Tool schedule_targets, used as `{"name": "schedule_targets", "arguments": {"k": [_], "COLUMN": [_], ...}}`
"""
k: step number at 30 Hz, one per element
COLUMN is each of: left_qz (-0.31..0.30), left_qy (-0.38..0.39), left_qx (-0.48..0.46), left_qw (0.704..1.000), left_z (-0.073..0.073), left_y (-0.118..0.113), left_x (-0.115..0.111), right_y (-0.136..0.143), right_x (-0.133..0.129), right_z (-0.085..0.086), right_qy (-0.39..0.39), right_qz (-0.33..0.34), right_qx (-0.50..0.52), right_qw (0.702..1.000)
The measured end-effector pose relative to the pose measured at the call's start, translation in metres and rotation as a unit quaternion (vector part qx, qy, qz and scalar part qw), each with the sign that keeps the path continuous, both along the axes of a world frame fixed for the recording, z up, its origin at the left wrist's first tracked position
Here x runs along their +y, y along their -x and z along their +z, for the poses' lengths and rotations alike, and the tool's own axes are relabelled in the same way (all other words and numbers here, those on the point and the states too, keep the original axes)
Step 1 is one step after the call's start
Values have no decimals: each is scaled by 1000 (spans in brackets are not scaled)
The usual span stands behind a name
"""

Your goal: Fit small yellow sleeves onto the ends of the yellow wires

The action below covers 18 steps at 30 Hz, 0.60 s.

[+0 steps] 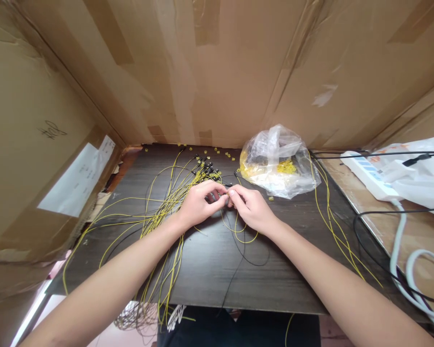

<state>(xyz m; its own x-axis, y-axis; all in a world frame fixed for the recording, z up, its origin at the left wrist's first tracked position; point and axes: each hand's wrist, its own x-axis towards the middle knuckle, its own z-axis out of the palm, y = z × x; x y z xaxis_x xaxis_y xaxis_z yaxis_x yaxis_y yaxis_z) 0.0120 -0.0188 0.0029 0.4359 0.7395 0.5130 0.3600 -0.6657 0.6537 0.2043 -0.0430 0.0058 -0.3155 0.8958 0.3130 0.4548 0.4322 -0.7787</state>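
My left hand and my right hand meet fingertip to fingertip above the middle of the dark table. Both are closed in a pinch on a thin yellow and black wire, which loops down below the right hand. The exact piece between the fingertips is too small to make out. Beside and under my left arm lies a bundle of yellow wires. Black connector ends are gathered just beyond my left hand, among small yellow pieces.
A clear plastic bag with yellow pieces inside lies back right. More yellow wires run down the right side. A white power strip with a thick cable stands at far right. Cardboard walls enclose the table.
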Motion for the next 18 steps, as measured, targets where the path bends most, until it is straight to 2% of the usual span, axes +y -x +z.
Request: {"name": "schedule_targets", "arguments": {"k": [7, 18], "left_qz": [13, -3], "left_qy": [11, -4], "left_qx": [-2, -7], "left_qw": [1000, 1000], "left_z": [0, -1], "left_y": [-1, 1], "left_x": [-1, 0], "right_y": [-1, -2], "right_x": [0, 0], "right_z": [2, 1], "right_qy": [-46, -50], "right_qz": [-37, -21], "right_qx": [-11, -17], "right_qw": [998, 998]}}
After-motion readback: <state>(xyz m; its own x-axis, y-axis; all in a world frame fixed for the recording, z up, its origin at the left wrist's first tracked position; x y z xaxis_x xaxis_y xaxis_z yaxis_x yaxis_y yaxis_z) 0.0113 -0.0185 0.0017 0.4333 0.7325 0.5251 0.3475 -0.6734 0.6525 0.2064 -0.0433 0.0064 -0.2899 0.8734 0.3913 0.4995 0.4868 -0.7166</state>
